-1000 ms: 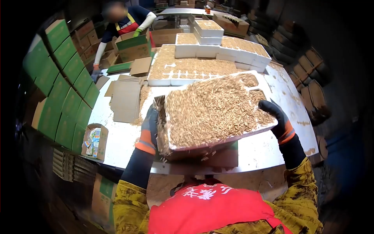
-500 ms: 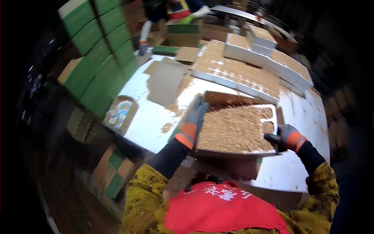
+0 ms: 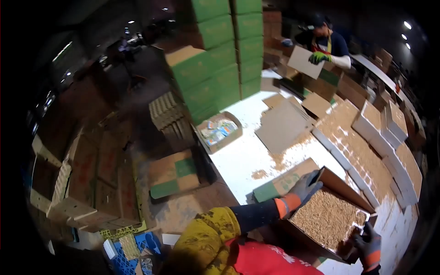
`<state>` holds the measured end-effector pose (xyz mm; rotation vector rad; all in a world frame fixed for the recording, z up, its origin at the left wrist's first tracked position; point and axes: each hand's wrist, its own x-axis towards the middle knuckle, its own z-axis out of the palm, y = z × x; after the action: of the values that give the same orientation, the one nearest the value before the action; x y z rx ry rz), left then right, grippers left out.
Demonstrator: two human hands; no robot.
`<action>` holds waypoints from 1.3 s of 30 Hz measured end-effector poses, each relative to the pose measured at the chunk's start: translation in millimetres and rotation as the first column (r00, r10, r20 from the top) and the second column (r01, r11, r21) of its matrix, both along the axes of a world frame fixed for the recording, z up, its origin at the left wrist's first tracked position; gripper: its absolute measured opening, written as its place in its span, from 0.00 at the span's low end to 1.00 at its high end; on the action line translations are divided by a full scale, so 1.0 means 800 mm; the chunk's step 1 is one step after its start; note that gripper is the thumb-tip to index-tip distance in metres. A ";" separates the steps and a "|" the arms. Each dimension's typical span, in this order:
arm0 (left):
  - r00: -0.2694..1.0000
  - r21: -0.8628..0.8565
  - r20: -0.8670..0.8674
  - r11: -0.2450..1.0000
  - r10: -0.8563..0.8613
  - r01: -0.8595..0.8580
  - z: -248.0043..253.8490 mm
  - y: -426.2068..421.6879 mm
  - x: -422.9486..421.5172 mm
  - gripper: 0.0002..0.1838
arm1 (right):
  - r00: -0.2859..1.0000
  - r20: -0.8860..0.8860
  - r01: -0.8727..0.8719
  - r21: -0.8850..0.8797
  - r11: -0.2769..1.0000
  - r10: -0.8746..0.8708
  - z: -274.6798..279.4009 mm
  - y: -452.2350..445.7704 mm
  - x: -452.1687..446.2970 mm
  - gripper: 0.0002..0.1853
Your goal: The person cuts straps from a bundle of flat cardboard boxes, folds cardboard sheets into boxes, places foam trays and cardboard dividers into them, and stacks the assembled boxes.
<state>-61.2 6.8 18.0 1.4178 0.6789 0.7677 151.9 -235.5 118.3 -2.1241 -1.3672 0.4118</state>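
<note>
Cartons (image 3: pixel 98 183) crowd our far left, brown and stacked, with a blue crate (image 3: pixel 130 259) below them, and we leave those alone. Next along, green cartons (image 3: pixel 208 75) tower beside the white table (image 3: pixel 229 172), and a small box of packets (image 3: pixel 221 133) sits at the table's edge. Cardboard sheets (image 3: pixel 282 128) lie flat further in, among loose scatterings.

And now our left hand (image 3: pixel 303 187)! Gloved fingers lie close together over the corner of the open carton (image 3: pixel 343 187); whether the thumb pinches the wall, we cannot tell. That carton is at the near edge of the table, right in front of us, and down inside it lies our load: brown pieces (image 3: pixel 325 217) spread across a white tray (image 3: pixel 361 219), whose pale edging shows at the right end. Best practice, we'd say: steady that corner, keep the load level, and let no fingers get caught between tray and cardboard.

Beyond, a co-worker (image 3: pixel 337 46) holds up a card panel (image 3: pixel 305 63) in a green glove, well apart from us.

Over to our right hand (image 3: pixel 361 234), at the tray's pale end: thumb and forefinger stand apart, but whether they grip anything is too dark to tell. Even support at both ends should limit spilling here. Far right, filled trays (image 3: pixel 362 156) stand in rows, stepped higher at the back.
</note>
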 end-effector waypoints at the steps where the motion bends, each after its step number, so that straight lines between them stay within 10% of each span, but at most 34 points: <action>1: 0.999 -0.028 0.044 0.999 -0.017 0.019 -0.013 -0.002 0.012 0.34 | 0.999 -0.013 -0.053 -0.017 0.998 0.053 -0.004 0.001 -0.006 0.17; 2: 0.995 0.046 -0.094 0.999 -0.016 0.020 -0.018 0.008 0.006 0.30 | 0.994 0.082 -0.059 -0.152 0.987 0.073 0.015 0.016 -0.023 0.17; 3: 0.959 0.134 0.277 0.991 -0.051 0.013 -0.069 0.028 0.009 0.25 | 0.981 0.167 -0.047 -0.284 0.958 0.098 0.029 0.029 -0.032 0.17; 4: 0.962 0.132 0.250 0.988 -0.115 0.084 -0.086 0.054 -0.005 0.23 | 0.987 0.140 -0.028 -0.304 0.952 0.073 0.027 0.033 -0.030 0.17; 5: 0.990 -0.033 0.071 0.992 -0.122 0.124 -0.045 0.078 -0.037 0.22 | 0.993 0.111 -0.007 -0.320 0.947 0.045 0.022 0.037 -0.030 0.17; 6: 0.979 0.376 -0.189 0.927 0.079 -0.002 -0.088 0.119 -0.044 0.20 | 0.995 0.074 -0.034 -0.402 0.915 0.069 0.024 0.042 -0.027 0.20; 7: 0.978 0.141 -0.155 0.983 0.140 -0.119 -0.093 0.156 -0.054 0.17 | 0.999 0.052 0.011 -0.415 0.910 0.012 0.022 0.045 -0.028 0.21; 10: 0.881 0.176 -0.214 0.904 0.422 -0.391 -0.239 0.313 -0.081 0.22 | 0.993 0.049 0.113 -0.543 0.832 -0.103 0.031 0.062 -0.044 0.30; 15: 0.452 0.674 -0.552 0.694 0.701 -0.254 -0.286 0.456 -0.097 0.35 | 0.970 0.019 0.209 -0.560 0.802 -0.240 0.009 0.061 -0.048 0.36; 21: 0.356 0.412 -0.834 0.905 0.421 -0.106 -0.243 0.473 -0.076 0.40 | 0.962 -0.102 0.171 -0.496 0.852 -0.252 -0.064 0.037 -0.030 0.38; 24: 0.400 0.384 -0.803 0.897 0.442 -0.220 -0.229 0.475 -0.073 0.43 | 0.892 -0.253 0.181 -0.557 0.811 -0.373 -0.049 0.048 -0.021 0.34; 30: 0.752 0.336 -0.555 0.923 0.356 -0.188 -0.231 0.508 -0.101 0.34 | 0.996 0.045 0.085 -0.613 0.786 -0.072 -0.021 0.070 -0.036 0.27; 36: 0.723 0.432 -0.539 0.878 0.433 -0.204 -0.193 0.501 -0.127 0.17 | 0.950 -0.188 0.169 -0.363 0.916 -0.249 0.049 0.087 -0.060 0.21; 39: 0.856 0.401 -0.219 0.843 0.468 -0.358 -0.159 0.488 -0.138 0.18 | 0.911 -0.332 0.192 -0.182 0.964 -0.244 0.081 0.107 -0.070 0.20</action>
<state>-171.3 397.2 -108.9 1.7622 1.1722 1.0578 95.7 -150.0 183.3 -2.1590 -0.9082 0.7776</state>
